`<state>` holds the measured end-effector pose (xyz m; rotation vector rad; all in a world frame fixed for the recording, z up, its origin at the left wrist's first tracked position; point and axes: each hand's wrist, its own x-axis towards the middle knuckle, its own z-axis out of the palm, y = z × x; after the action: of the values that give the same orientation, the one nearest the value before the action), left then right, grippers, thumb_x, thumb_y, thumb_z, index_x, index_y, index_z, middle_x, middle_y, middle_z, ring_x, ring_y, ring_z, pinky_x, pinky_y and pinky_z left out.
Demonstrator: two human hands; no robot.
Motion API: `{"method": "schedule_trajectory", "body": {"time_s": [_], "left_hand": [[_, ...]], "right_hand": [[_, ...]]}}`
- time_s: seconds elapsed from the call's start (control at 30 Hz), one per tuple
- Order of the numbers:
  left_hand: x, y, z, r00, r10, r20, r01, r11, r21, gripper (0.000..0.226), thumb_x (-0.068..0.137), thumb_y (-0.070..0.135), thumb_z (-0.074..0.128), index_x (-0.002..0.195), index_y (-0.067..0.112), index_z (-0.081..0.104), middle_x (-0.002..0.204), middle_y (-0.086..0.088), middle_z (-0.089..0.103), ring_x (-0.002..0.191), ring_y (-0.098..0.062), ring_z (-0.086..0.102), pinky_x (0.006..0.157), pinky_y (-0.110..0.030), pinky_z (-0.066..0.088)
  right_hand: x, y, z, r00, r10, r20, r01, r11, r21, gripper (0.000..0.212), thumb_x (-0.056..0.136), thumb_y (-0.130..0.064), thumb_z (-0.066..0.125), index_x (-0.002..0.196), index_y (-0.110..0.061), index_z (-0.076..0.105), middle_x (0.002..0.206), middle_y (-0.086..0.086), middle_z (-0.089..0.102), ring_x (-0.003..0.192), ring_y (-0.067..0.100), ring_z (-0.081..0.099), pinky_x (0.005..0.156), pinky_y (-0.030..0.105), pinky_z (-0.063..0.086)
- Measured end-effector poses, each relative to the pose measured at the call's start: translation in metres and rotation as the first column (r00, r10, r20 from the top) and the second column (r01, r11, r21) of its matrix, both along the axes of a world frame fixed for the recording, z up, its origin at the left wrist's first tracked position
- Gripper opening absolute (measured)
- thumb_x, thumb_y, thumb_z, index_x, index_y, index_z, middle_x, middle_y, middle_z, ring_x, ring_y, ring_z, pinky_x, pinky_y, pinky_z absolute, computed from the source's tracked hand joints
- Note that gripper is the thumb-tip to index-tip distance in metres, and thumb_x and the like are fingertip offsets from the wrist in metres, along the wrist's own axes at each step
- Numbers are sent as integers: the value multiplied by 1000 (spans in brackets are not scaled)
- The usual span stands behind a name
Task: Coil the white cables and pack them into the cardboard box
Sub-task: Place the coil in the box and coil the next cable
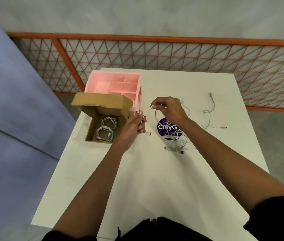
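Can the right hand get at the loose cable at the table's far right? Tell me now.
Probably yes, once freed. The right hand is busy holding a cable with the left hand; the loose cable lies uncovered on the table, with nothing between.

I see a white rectangular desk carrying an open brown cardboard box at its left edge, with a pink plastic divided organiser just behind it. A round purple sticker lies mid-desk under a loose tangle of white cables, and one more white cable sprawls to the right.

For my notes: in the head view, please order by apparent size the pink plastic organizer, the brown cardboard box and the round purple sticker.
1. Pink plastic organizer and brown cardboard box: alike, unranked.
2. Round purple sticker, partly hidden.
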<state>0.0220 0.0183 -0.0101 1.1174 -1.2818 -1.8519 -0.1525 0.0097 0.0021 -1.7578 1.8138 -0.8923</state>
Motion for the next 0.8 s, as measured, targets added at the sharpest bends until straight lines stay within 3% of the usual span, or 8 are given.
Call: {"method": "schedule_trajectory", "body": {"time_s": [0.13, 0.23, 0.37, 0.5, 0.6, 0.7, 0.8], "left_hand": [[4, 8, 13, 998, -43, -37, 43, 999, -4, 37, 102, 35, 34, 77, 14, 51, 50, 9, 34, 49, -5, 33, 59, -22, 33], [9, 15, 19, 992, -82, -95, 86, 995, 43, 39, 102, 36, 33, 76, 14, 50, 50, 8, 31, 48, -5, 28, 53, -21, 27], [16, 20, 22, 966, -84, -246, 109, 990, 92, 37, 103, 35, 30, 81, 12, 51, 49, 9, 29, 43, -3, 22, 45, -18, 18], [20, 18, 27, 935, -76, -345, 103, 993, 61, 38, 104, 30, 27, 111, 9, 57, 50, 9, 32, 40, -3, 21, 43, -16, 15], [23, 18, 28, 925, -61, -375, 89, 994, 57, 38, 103, 25, 29, 127, 5, 52, 58, 8, 44, 44, -3, 27, 46, -15, 21], [25, 19, 24, 940, 0, -341, 14, 999, 37, 39, 103, 21, 30, 133, 2, 46, 74, 10, 65, 57, -2, 47, 55, -15, 36], [25, 19, 16, 961, 33, -274, -30, 999, 17, 38, 103, 25, 32, 132, 4, 46, 110, -1, 70, 99, -13, 66, 80, -23, 52]], "right_hand": [[2, 7, 17, 998, -26, 51, 28, 999, -39, 9, 87, -23, 64, 87, -20, 73, 73, -6, 70, 74, 12, 65, 92, 44, 46], [4, 17, 25, 992, -75, 99, 82, 994, -71, 10, 88, -20, 64, 89, -14, 73, 64, -9, 63, 61, 5, 57, 80, 34, 49], [7, 31, 27, 982, -120, 148, 126, 991, -34, 14, 91, -18, 61, 91, -9, 73, 66, 2, 62, 57, 9, 55, 71, 27, 47], [18, 44, 22, 985, -128, 119, 109, 983, 151, 25, 99, -22, 48, 93, -6, 67, 59, 5, 54, 42, 10, 56, 50, 15, 44], [30, 54, 19, 996, -21, 88, -15, 919, 394, 22, 101, -12, 38, 97, -5, 59, 73, 3, 53, 42, 9, 55, 39, 19, 42], [43, 62, 19, 982, 189, -26, -140, 806, 575, 27, 98, -4, 33, 110, -2, 57, 77, -10, 47, 57, 14, 46, 43, 23, 39], [51, 66, 24, 920, 384, -82, -236, 706, 667, 36, 103, -21, 32, 113, -4, 63, 70, -4, 46, 58, 17, 44, 48, 22, 37]]}}
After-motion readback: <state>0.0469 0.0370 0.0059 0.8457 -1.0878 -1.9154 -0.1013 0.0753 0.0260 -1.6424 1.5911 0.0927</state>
